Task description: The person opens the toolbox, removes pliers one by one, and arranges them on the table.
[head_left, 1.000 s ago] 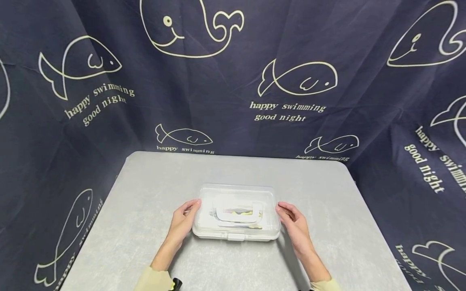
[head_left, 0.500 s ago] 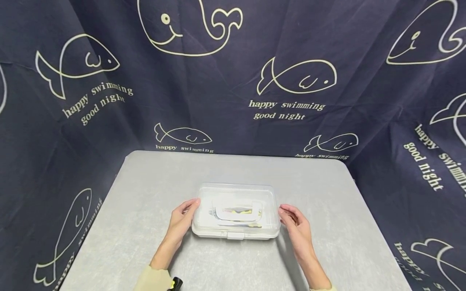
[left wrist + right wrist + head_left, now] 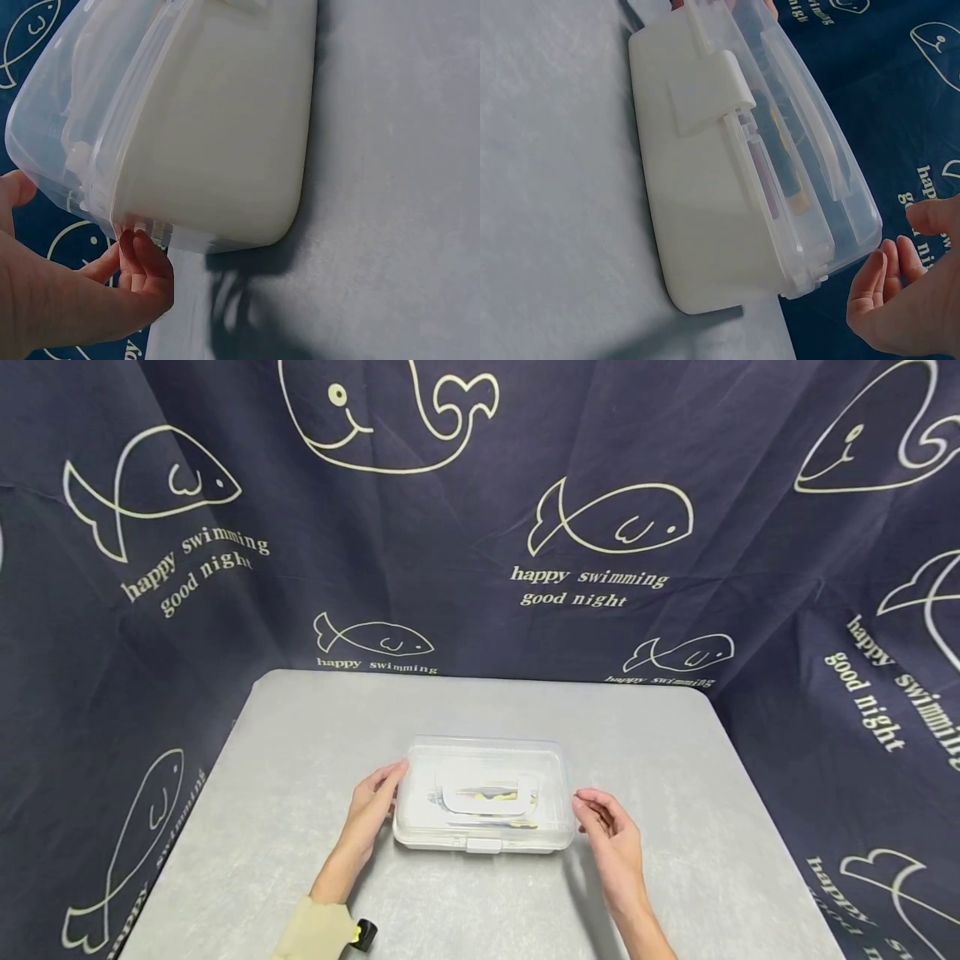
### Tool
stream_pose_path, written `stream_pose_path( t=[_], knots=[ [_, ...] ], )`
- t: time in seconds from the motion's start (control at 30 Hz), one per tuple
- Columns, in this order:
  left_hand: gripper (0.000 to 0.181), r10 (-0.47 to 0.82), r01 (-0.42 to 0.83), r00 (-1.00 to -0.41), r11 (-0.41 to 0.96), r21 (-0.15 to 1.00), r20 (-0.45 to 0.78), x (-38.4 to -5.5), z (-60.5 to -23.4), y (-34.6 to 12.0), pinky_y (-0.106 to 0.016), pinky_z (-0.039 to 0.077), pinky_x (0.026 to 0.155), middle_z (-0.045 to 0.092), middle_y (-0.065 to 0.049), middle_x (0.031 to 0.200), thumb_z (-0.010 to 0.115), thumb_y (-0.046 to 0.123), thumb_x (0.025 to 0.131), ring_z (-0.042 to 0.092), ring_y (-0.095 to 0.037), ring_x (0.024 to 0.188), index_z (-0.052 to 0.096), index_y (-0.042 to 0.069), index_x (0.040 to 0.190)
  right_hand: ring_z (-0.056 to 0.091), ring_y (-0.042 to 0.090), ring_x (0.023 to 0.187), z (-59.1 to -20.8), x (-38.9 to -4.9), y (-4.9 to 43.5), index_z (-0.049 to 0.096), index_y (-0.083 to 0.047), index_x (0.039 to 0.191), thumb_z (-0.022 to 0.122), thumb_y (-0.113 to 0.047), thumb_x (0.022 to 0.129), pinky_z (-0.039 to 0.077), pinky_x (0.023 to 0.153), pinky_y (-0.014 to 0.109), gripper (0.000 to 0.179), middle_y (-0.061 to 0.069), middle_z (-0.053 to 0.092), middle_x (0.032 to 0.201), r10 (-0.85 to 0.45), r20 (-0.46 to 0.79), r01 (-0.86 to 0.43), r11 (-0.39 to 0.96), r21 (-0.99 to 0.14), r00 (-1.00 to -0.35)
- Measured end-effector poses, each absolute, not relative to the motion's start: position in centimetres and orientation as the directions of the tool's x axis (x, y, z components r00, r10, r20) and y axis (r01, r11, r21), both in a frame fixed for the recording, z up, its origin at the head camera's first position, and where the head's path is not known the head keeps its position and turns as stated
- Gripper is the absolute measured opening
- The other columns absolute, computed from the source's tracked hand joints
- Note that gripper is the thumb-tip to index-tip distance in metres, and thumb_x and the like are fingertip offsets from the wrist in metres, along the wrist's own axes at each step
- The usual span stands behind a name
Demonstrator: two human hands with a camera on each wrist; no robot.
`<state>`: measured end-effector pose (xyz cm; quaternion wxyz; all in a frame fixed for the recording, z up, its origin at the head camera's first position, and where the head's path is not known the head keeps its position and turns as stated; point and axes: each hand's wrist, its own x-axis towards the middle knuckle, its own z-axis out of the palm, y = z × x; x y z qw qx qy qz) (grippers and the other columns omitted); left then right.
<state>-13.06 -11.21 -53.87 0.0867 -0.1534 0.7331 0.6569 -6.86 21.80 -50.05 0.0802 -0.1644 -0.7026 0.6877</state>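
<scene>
A white storage box with a clear lid and a folding carry handle stands in the middle of the grey table; its front latch is down. Through the lid, some yellow and dark items show faintly. My left hand is at the box's left end, thumb by the lid's edge and loosely bent fingers against the side near the rim, as the left wrist view shows. To the right, my right hand stands just off the box's end, fingers relaxed and holding nothing.
The grey table has rounded far corners. A dark blue curtain with fish and whale drawings hangs behind it and at both sides. A black band sits by my left sleeve.
My right hand has drawn slightly away from the box's right end. The left hand stays at the left end. The box keeps its place on the table; the view shifts a little.
</scene>
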Motion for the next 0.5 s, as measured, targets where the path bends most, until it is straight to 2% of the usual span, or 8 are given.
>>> stream_pose_path(
  t=[0.23, 0.5],
  knots=[
    [0.073, -0.117, -0.330, -0.940, 0.070, 0.941, -0.321, -13.9, -54.1, -11.1, -0.028, 0.048, 0.081, 0.061, -0.010, 0.120, 0.060, 0.062, 0.097, 0.056, -0.020, 0.096, 0.056, 0.006, 0.144, 0.060, 0.009, 0.082, -49.9, -6.1, 21.1, 0.066, 0.005, 0.113, 0.072, -0.007, 0.097, 0.050, 0.069, 0.019, 0.021, 0.002, 0.067, 0.097, 0.389, -0.077, 0.093, 0.023, -0.995, -0.918],
    [0.072, -0.103, -0.308, -0.947, 0.034, 0.951, -0.303, -14.6, -54.3, -11.1, -0.027, 0.047, 0.084, 0.060, -0.010, 0.121, 0.060, 0.061, 0.098, 0.055, -0.020, 0.101, 0.055, 0.006, 0.144, 0.064, 0.013, 0.079, -49.3, -5.0, 20.4, 0.065, 0.007, 0.110, 0.073, -0.008, 0.096, 0.053, 0.069, 0.021, 0.022, 0.004, 0.069, 0.094, 0.407, -0.062, 0.081, 0.030, -0.996, -0.911]
  ],
)
